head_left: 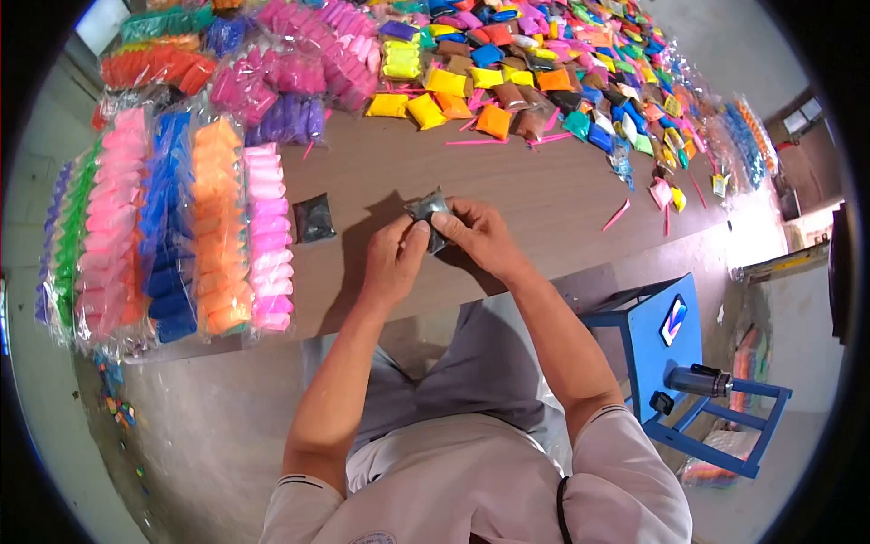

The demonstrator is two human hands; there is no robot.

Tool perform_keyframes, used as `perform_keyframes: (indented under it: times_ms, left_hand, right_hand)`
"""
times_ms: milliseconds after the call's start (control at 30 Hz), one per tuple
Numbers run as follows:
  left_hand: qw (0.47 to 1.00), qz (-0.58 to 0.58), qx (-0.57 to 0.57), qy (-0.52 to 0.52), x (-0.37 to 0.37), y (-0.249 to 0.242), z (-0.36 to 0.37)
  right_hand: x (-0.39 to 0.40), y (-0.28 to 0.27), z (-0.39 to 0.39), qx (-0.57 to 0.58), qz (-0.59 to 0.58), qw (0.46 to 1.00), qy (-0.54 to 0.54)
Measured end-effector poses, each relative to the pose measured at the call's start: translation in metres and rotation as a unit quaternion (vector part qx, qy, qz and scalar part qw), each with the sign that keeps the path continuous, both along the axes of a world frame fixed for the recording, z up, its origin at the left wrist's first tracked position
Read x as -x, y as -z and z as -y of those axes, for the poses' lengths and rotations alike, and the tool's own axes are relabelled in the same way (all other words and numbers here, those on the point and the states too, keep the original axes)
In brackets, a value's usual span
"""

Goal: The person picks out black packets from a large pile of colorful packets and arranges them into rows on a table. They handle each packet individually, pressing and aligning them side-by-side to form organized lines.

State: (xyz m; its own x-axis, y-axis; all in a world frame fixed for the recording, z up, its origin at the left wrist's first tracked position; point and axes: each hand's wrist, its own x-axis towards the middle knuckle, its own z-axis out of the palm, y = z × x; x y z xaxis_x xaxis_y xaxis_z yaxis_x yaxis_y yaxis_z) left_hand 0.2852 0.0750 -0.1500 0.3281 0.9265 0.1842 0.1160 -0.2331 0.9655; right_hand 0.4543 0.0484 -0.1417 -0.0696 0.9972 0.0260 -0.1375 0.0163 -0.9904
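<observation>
Just above the near part of the brown table, both my hands grip one small dark packet in clear wrapping. My left hand pinches its lower left side, thumb upward. From the right, my right hand presses its thumb on the packet's face, and its other fingers are partly hidden behind. A second dark packet lies flat on the table, left of my hands. What is inside the held packet cannot be made out.
Long bags of coloured packets, such as orange ones, line the table's left side. A heap of loose coloured packets covers the back, with pink strips nearby. At right, a blue stand holds a phone and a bottle.
</observation>
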Motion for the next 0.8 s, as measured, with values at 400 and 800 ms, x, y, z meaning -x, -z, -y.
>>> perform_keyframes:
  times_ms: [400, 800]
  left_hand:
    - [0.999, 0.011, 0.02, 0.03, 0.002, -0.001, 0.001]
    - [0.998, -0.06, -0.026, 0.017, 0.001, -0.008, 0.004]
  right_hand:
    - [-0.003, 0.001, 0.001, 0.02, 0.004, 1.0, -0.008]
    - [-0.003, -0.004, 0.0, 0.019, 0.0, 1.0, 0.017]
